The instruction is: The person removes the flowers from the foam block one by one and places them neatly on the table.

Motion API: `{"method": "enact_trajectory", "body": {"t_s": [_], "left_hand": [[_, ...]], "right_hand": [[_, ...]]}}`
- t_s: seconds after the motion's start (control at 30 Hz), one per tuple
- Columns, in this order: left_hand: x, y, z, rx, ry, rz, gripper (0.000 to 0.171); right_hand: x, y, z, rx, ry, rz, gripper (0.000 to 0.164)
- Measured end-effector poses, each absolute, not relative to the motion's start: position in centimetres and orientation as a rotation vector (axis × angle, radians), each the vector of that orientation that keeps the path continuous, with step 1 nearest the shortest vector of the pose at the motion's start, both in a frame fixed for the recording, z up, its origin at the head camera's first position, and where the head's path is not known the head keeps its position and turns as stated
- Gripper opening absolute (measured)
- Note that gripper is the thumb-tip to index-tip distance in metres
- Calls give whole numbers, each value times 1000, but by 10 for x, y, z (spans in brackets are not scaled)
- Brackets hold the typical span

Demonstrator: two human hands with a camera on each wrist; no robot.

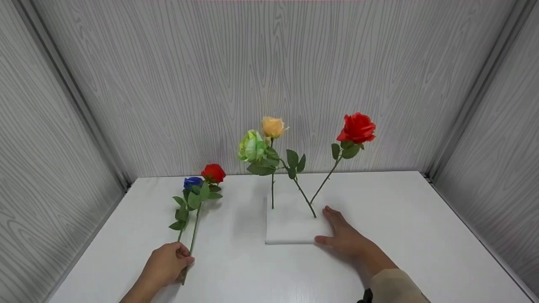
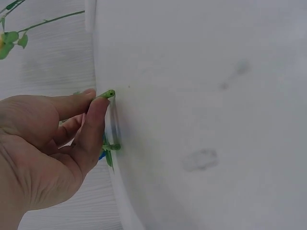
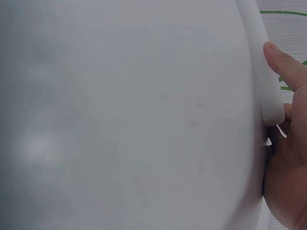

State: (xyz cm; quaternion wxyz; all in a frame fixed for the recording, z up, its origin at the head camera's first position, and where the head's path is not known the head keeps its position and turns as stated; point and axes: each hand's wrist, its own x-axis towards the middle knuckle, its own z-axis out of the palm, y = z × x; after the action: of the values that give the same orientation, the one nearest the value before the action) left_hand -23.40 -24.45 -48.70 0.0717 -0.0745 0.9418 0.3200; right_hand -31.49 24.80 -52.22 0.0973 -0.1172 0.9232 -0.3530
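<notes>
Beige sleeve (image 1: 396, 288) leads to the right hand (image 1: 347, 240), thumb and fingers spread against the white block (image 1: 290, 233). Left hand (image 1: 166, 265) pinches a stem (image 2: 110, 94) near its lower end; red flower (image 1: 213, 173) and blue flower (image 1: 192, 182) sit beyond it, above the bench (image 1: 236, 269).

3 flowers (image 1: 252, 147) in flat white block (image 1: 288, 230)
</notes>
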Motion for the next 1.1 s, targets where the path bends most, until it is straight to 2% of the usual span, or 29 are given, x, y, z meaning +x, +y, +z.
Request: {"method": "enact_trajectory", "body": {"t_s": [1.1], "left_hand": [[-234, -244, -488, -259, 2743, 985, 15]], "right_hand": [[-315, 248, -523, -343, 2728, -1048, 112]]}}
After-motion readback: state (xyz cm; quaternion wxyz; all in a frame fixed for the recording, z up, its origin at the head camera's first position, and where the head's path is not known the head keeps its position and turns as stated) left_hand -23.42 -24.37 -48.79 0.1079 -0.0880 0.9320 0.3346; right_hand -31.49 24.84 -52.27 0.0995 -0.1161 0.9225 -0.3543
